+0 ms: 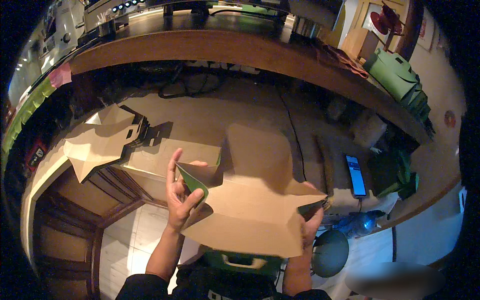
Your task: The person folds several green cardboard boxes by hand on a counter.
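A creased cardboard box blank (pixel 247 202), brown on the face turned up and green on its other side, is spread between my hands above the worktop. My left hand (pixel 183 195) grips a folded flap at its left edge, thumb on the green side and index finger pointing up. At the right edge my right hand (pixel 312 221) holds the blank near a pointed fold, its fingers partly hidden by the cardboard. Below the blank, close to my body, a green panel with a handle slot (pixel 243 261) shows. A stack of similar partly folded blanks (pixel 101 140) lies on the left.
A lit smartphone (pixel 355 176) lies at the right, near dark green pieces (pixel 401 176). A black cable (pixel 294 131) crosses the worktop. Above runs a wooden shelf edge (pixel 195 47), with green folded boxes (pixel 397 71) at its right end. A round stool (pixel 330 253) stands lower right.
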Available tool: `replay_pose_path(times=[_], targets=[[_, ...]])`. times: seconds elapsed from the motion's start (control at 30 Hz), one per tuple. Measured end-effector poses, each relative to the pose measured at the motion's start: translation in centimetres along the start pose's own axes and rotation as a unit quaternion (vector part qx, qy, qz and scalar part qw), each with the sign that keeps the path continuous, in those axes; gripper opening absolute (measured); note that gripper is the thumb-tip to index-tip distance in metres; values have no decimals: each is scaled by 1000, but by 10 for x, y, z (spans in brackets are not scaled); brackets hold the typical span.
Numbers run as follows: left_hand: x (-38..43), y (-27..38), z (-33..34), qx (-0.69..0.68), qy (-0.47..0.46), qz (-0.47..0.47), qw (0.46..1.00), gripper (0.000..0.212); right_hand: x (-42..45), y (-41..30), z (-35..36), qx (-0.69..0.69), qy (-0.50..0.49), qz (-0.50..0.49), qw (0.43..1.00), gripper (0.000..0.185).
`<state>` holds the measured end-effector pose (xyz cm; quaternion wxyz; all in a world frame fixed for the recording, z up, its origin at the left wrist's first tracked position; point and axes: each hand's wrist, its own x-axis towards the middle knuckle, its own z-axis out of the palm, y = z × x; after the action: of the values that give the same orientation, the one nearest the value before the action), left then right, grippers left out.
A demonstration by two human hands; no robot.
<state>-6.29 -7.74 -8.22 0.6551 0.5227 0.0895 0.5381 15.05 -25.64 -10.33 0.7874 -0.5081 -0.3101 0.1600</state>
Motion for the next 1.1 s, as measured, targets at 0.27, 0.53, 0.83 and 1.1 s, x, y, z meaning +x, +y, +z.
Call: replay_pose_path(times=[0.27, 0.53, 0.83, 1.1], targets=[[45, -9, -18, 193, -74, 34, 978, 25, 44, -8, 16, -195, -167, -57, 965, 68], [64, -3, -48, 318, -191, -68, 926, 54, 65, 8, 10, -238, -184, 34, 953, 58], [66, 3, -53, 261, -226, -130, 929, 42, 69, 13, 6, -224, -181, 21, 957, 57], [66, -2, -50, 337, -294, -53, 893, 54, 71, 16, -1, -263, -206, 34, 942, 61]])
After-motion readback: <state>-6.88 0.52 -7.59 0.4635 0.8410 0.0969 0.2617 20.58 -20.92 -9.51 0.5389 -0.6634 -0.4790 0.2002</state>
